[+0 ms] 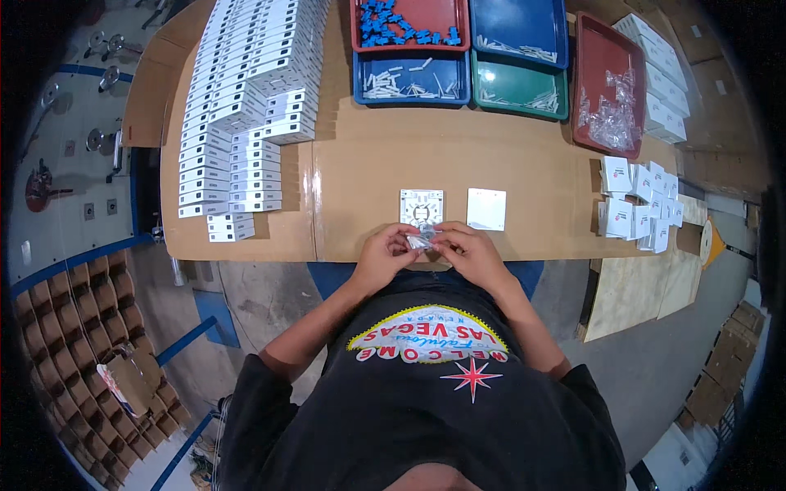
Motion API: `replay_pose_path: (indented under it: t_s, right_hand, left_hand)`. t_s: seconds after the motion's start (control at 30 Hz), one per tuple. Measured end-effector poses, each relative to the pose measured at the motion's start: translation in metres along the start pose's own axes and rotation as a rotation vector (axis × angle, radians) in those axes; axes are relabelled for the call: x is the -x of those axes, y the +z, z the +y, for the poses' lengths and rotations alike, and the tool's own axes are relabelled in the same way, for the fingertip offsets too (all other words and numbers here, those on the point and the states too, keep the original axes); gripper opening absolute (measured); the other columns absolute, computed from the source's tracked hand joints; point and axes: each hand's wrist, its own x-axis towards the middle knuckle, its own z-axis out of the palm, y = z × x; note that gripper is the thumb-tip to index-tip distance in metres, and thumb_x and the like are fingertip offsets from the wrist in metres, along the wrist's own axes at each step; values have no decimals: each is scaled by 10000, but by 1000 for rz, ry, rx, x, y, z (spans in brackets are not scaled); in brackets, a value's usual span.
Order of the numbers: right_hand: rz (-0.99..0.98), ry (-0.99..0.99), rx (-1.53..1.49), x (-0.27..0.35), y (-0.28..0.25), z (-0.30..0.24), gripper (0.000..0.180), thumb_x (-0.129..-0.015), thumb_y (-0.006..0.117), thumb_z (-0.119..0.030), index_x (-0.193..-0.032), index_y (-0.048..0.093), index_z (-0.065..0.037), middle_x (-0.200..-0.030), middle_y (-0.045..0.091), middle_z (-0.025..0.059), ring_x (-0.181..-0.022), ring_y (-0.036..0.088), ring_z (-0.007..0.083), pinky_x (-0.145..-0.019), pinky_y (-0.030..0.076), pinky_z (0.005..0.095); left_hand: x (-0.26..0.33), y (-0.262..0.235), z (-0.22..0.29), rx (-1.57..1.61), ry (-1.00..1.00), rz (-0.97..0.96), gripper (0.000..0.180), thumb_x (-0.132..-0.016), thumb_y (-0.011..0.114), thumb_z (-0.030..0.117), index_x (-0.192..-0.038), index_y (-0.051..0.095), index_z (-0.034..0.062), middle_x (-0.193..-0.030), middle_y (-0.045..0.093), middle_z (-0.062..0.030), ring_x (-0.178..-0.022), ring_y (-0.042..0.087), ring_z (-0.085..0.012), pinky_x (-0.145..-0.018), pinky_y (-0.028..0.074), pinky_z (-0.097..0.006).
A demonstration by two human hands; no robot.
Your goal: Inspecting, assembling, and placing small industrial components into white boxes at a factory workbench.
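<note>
Both of my hands meet at the table's near edge around a small clear plastic bag (421, 241) with pale slim pieces in it. My left hand (388, 257) pinches the bag's left side between bent fingers. On its other side, my right hand (475, 257) grips the bag with thumb and fingertips. Just beyond the fingers lies an open white square box (411, 199) with a round shape in its middle; its near part is covered by the hands and bag. A plain white square panel (486, 209) lies flat to its right.
Tall stacks of white boxes (246, 106) fill the left. At the back stand a red tray (442, 15) of blue parts, blue trays (512, 20) and a green tray (508, 74) of slim white pieces. Rightward are a red tray (602, 41) of clear bags and small white boxes (620, 219).
</note>
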Motion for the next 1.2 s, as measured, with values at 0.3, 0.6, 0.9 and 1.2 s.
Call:
replay_pose_path:
  t_s: [0.3, 0.6, 0.9, 1.2]
  right_hand:
    - [41, -79, 136, -19, 6, 3, 156, -954, 668, -104, -1082, 694, -18, -1133, 716, 102, -907, 716, 327, -749, 584, 382]
    - [108, -332, 548, -38, 8, 19, 145, -823, 727, -89, -968, 724, -85, -965, 690, 22, -882, 632, 238, -743, 539, 378]
    - [143, -315, 636, -34, 13, 21, 167, -822, 730, -110, -988, 739, -94, -1009, 703, 1, -947, 625, 207, -784, 492, 373]
    - [71, -306, 607, -37, 10, 23, 173, -851, 724, -139, -1013, 726, -78, -1002, 695, 22, -953, 637, 228, -815, 476, 388]
  left_hand:
    - [-20, -11, 31, -828, 556, 168, 240, -872, 782, 131, -1100, 744, 67, -1064, 666, -90, -1004, 648, -273, -880, 510, -393]
    - [-37, -16, 18, -1173, 687, 332, 134, -852, 793, 204, -950, 750, 124, -1035, 694, 17, -1000, 618, -207, -975, 411, -422]
    - [-36, -11, 16, -1231, 739, 358, 148, -861, 778, 154, -1005, 758, 124, -1076, 703, -4, -991, 636, -217, -943, 430, -427]
    - [-37, -7, 18, -1175, 636, 355, 144, -836, 783, 143, -953, 706, 110, -1028, 667, -27, -979, 649, -246, -915, 439, -440]
